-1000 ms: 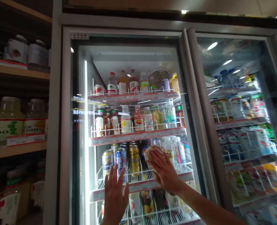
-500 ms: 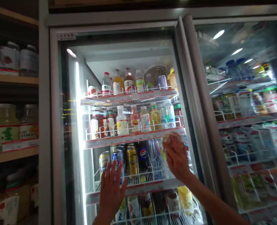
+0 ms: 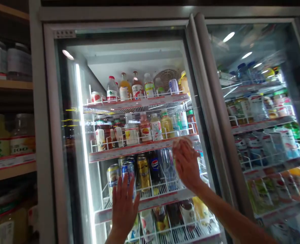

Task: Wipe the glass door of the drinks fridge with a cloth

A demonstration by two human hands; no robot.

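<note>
A closed glass door (image 3: 137,51) of a lit drinks fridge stands before me. My right hand (image 3: 189,164) presses a pale, crumpled cloth (image 3: 183,142) against the glass at the right, level with the shelf edge below the juice bottles. Part of the cloth is hidden under my fingers. My left hand (image 3: 124,203) is lower and to the left, its fingers spread and palm toward the glass, holding nothing. Behind it, through the glass, are a blue can (image 3: 127,169) and a gold can (image 3: 143,173). Whether the left palm touches the glass I cannot tell.
The long door handles (image 3: 208,84) run down the right side of this door. Beyond them is a second glass door (image 3: 251,67) with bottles behind it. On the left, wooden shelves (image 3: 10,84) hold jars, beside the grey frame (image 3: 42,135).
My right hand and the cloth have shifted slightly left and up on the glass. The left hand stays spread in nearly the same place. The view has turned a little to the right.
</note>
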